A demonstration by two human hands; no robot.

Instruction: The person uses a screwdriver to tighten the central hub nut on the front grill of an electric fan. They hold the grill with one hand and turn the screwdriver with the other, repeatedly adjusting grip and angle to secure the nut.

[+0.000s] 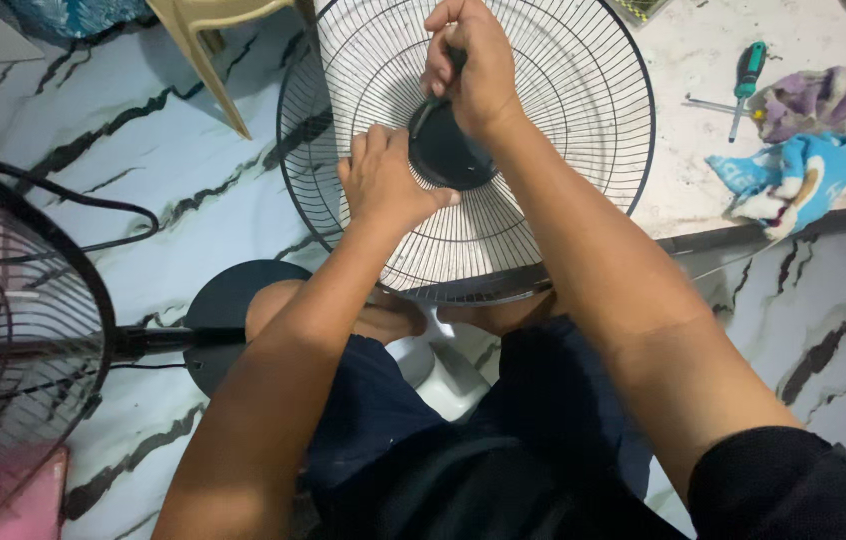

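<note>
Head view: the round wire fan guard (pixel 543 130) fills twelve o'clock, propped against the knees. Left hand (pixel 383 180) presses flat on the mesh at nine o'clock of the black centre cap (pixel 443 155), its grip spread apart, fingers touching the cap's edge. Right hand (pixel 478 65) sits above at twelve, its grip clamped on a dark-handled tool (pixel 440 88) angled onto the cap. At two o'clock, a green screwdriver (pixel 745 80) lies beside crumpled cloths (pixel 793 170) on the pale surface (pixel 693 190).
</note>
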